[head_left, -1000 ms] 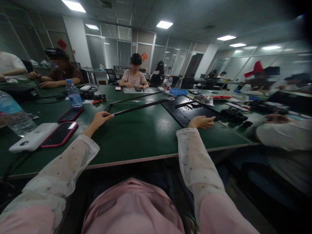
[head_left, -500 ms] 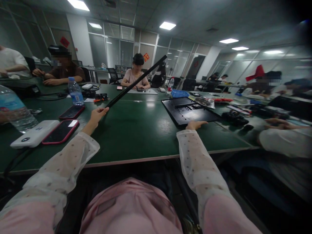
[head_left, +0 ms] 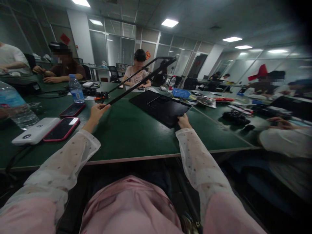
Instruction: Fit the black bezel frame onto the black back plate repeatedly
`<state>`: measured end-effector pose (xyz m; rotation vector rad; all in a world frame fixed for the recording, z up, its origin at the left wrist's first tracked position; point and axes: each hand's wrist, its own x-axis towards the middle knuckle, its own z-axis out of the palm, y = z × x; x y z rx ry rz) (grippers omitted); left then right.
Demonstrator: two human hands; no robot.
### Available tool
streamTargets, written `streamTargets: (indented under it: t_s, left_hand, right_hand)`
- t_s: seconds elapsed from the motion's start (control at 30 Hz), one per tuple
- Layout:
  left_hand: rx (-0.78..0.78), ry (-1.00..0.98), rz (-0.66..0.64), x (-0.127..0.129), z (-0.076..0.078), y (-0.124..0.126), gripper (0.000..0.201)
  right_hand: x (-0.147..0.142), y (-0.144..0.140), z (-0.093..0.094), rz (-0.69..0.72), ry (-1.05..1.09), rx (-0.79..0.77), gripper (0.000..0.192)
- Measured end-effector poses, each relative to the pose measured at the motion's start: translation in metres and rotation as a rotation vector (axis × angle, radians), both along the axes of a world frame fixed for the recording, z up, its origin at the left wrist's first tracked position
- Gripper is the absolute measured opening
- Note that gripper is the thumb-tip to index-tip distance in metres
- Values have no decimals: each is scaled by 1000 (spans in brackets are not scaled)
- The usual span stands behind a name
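Hands well apart, each clamped on something: the left hand (head_left: 97, 113) pinches one end of a thin, black, rectangular frame (head_left: 142, 81), slanting up above the green worktop (head_left: 136, 143); the right hand (head_left: 184, 121) grips the right-hand edge of a flat, black panel (head_left: 161, 109) with a pale rectangular outline. I can't tell whether the panel touches the worktop. The frame crosses my view of a seated person (head_left: 130, 71) at the far edge. Towards the left end, a glossy, pink-rimmed phone (head_left: 61, 129) lies beside a smooth, white power bank (head_left: 36, 131).
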<state>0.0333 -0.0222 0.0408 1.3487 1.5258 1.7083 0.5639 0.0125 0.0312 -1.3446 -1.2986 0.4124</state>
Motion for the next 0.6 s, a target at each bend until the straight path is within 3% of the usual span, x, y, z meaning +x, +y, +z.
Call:
streamTargets:
  t_s: [0.1,0.17,0.23,0.33,0.43,0.5,0.6]
  left_hand:
    - [16,61,-6,2,5,-2,49]
    - [23,123,-13,4,7,-3,49]
    - [33,201,-28,5,8,-3,49]
    - [42,344,-34,7,7,-5,47]
    - [52,482,-55,10,8,-10,45]
    - [54,536,-86,13,9,-14,44]
    - [39,561,-115,16,9,-17,44]
  right_hand:
    - [-13,7,2,57,250,-164,67]
    - [-18,14,-2,113,308,-218,65]
    - [-20,20,-6,134,269,-242,59]
    - [-16,27,-10,32,118,-244,45]
    - [-7,26,-5,-73,51,-128,41]
    - [-2,19,4,6,118,-52,51]
    - [1,3,17,266,241,-21,63]
